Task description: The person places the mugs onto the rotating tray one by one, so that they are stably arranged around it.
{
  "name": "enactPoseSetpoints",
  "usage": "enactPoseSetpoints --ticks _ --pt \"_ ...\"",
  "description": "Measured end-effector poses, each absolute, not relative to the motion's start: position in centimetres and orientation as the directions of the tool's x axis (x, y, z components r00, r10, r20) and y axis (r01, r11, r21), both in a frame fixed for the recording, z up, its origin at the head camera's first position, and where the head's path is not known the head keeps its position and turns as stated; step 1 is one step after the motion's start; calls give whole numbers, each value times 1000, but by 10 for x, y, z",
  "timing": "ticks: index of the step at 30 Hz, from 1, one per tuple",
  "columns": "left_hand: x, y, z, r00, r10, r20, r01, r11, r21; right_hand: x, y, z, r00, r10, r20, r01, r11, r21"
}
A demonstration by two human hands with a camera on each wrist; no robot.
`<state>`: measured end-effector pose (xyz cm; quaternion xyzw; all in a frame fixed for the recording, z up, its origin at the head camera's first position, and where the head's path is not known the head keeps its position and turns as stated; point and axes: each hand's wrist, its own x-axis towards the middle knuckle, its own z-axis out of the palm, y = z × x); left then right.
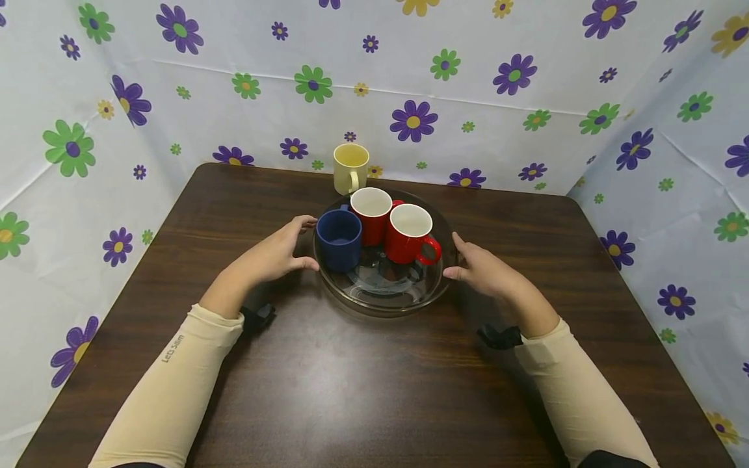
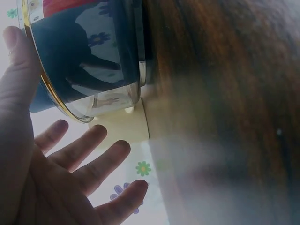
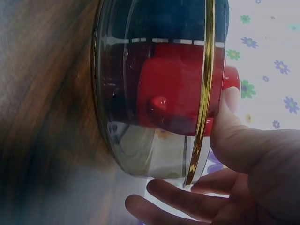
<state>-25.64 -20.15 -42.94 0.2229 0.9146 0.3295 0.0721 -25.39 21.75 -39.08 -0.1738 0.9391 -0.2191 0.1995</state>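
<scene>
A round, see-through glass bowl [image 1: 380,305] with a gold-tinted rim sits on the table. Inside it stand a blue mug [image 1: 341,244] and two red mugs with white insides, one red mug [image 1: 404,242] in front and the other red mug [image 1: 371,214] behind. My left hand [image 1: 275,252] is at the bowl's left side, its fingers spread and the thumb close to the rim [image 2: 49,89]. On the opposite side, my right hand [image 1: 486,266] has its thumb by the rim and its fingers extended along the outer wall; firm contact cannot be made out.
Just behind the bowl, a pale yellow mug [image 1: 351,170] stands on the dark wooden table [image 1: 351,390]. White flowered sheeting [image 1: 363,104] closes off the back and both sides. A black strap [image 1: 257,318] shows at each wrist.
</scene>
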Motion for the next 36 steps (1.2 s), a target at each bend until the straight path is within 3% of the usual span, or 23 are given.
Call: enactPoseSetpoints --ticks 10,29,36 --pt "-258 -202 -432 -868 497 7 404 697 592 -268 224 -391 -850 -422 -316 -197 809 -553" --pt "-258 -201 -433 -882 470 39 395 690 606 -286 231 -396 -863 -414 -289 -218 821 -527" --pt "-258 -198 -432 -886 464 22 380 697 608 -280 231 -401 -901 -394 -181 -259 824 -504"
